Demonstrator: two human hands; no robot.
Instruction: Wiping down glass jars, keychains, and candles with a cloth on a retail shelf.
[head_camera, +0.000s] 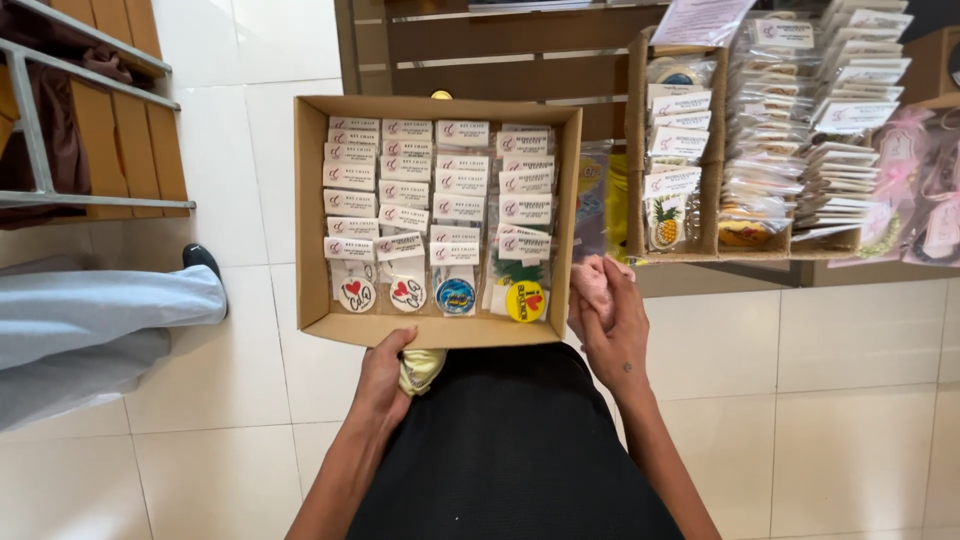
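Note:
A brown cardboard box (310, 215) rests on my lap, filled with rows of packaged key chains (440, 205) under white header cards. My left hand (385, 375) grips the box's near edge and also clutches a small pale yellow soft item (422, 370). My right hand (605, 325) sits at the box's right side, closed around a small pink soft item (597, 275). Round badges with hearts and a yellow one show in the front row.
To the right, cardboard display boxes (635, 140) hold more packaged key chains, with stacks of carded packets (850, 110) beyond. Another person's grey trouser leg and black shoe (200, 258) lie on the white tiled floor at left. A wooden bench (100, 110) stands at upper left.

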